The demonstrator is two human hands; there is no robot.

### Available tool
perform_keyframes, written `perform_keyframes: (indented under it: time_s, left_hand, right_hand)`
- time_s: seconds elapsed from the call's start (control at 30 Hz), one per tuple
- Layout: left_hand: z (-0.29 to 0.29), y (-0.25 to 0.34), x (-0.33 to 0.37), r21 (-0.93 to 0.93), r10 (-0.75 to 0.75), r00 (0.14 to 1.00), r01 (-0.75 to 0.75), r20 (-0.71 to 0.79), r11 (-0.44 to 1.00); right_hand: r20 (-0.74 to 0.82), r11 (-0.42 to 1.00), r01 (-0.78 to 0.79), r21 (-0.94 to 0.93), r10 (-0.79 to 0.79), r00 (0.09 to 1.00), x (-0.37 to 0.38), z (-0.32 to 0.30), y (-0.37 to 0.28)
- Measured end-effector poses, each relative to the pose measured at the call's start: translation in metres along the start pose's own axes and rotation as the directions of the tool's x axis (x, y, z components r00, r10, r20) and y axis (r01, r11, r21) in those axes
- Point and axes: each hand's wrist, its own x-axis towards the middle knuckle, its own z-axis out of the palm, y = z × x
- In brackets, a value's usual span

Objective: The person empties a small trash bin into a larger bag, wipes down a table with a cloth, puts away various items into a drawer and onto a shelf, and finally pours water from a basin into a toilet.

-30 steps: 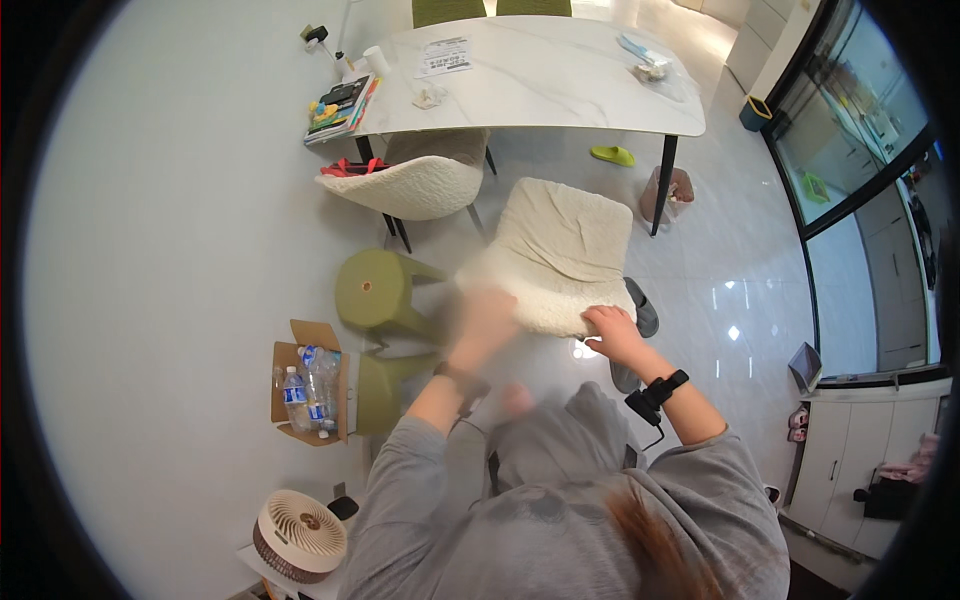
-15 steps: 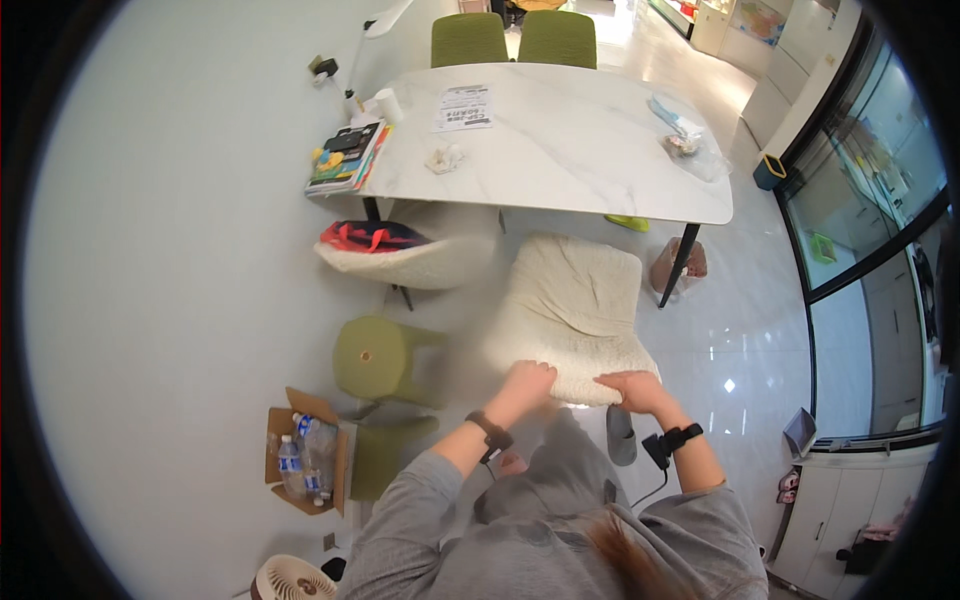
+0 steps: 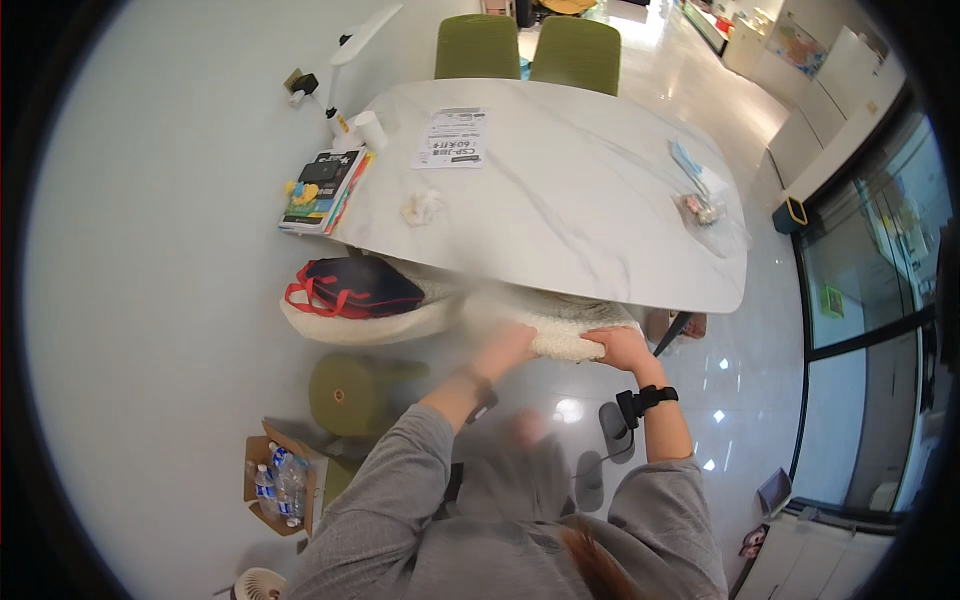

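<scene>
A cream fleece-covered chair point(image 3: 568, 342) stands partly under the near edge of the white marble-look table point(image 3: 560, 190), which hides most of its seat. My left hand point(image 3: 507, 349) is closed on the left end of the chair's near edge, somewhat smeared. On the right end, my right hand point(image 3: 621, 347) grips the same edge, thumb on top and fingers curled. To the left is a second cream chair point(image 3: 375, 331), bearing a dark blue bag point(image 3: 375, 286) with red handles.
A green stool point(image 3: 345, 393) and a cardboard box point(image 3: 262, 512) of plastic bottles stand along the left wall. Books point(image 3: 325, 190), a paper sheet point(image 3: 452, 138), crumpled tissue point(image 3: 421, 207) and a plastic bag point(image 3: 712, 215) lie on the table. Grey slippers point(image 3: 617, 432) are on the floor.
Both hands have pushed the cream chair forward, and its seat has gone under the table. My arms reach farther out, and the view has shifted closer to the table.
</scene>
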Motion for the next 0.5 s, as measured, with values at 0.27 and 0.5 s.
perform_keyframes:
  time_s: [0.27,0.5]
  left_hand:
    - [-0.058,-0.075,-0.026,-0.224,0.095,0.989,-0.118,-0.112,0.967]
    - [-0.136,-0.244,-0.216,0.000,-0.304,0.942,0.307,-0.144,0.952]
  right_hand:
    - [0.175,0.978,-0.135,-0.159,0.162,0.971,0.034,-0.031,0.018]
    - [0.102,0.944,0.141,0.297,-0.179,0.979,0.161,-0.023,-0.144]
